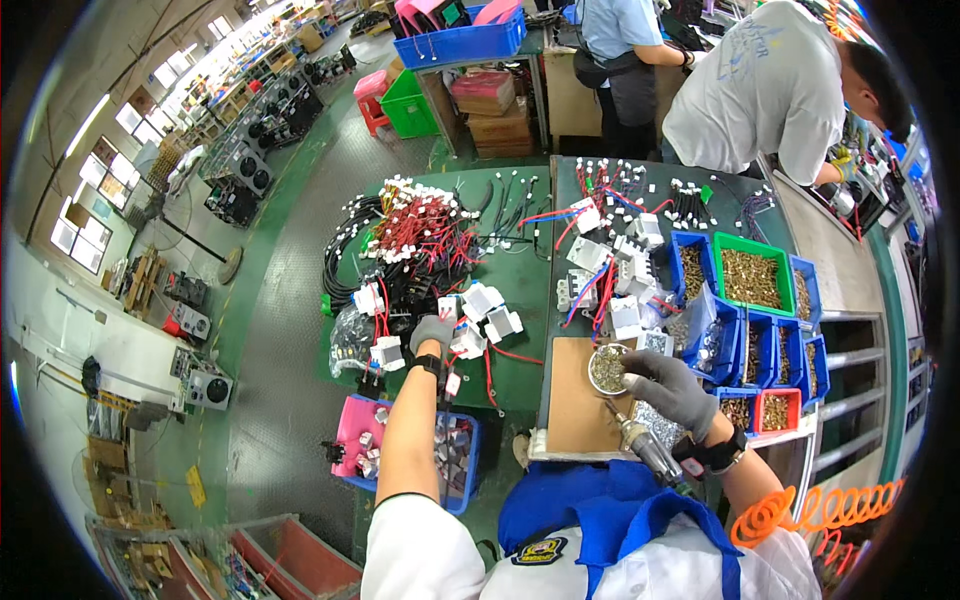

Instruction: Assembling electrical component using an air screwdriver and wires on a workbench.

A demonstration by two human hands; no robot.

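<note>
Cable (345, 245), black and rubbery-looking, heaps with thin red wires (425, 220) left of and beyond the flat brown board (572, 415), my landmark through this camera. Left of the board and nearer, a blue plastic bin (475, 455) holds small white parts, probably stowed low to spare the tabletop. My left hand (432, 333), in a matte grey glove, is among the boxy white modules (485, 300) left of the board, perhaps to steady one; I cannot tell what its fingers grip. On the board's far right corner sits a round white dish (592, 379) of tiny metal pieces, likely there for easy picking. My right hand (672, 388) curls over its rim, thumb and forefinger close; I cannot tell whether they pinch anything. Under that palm slants a metallic driver (648, 450). Right of the board, rectangular trays (788, 285) sort brassy fittings, presumably by kind.
</note>
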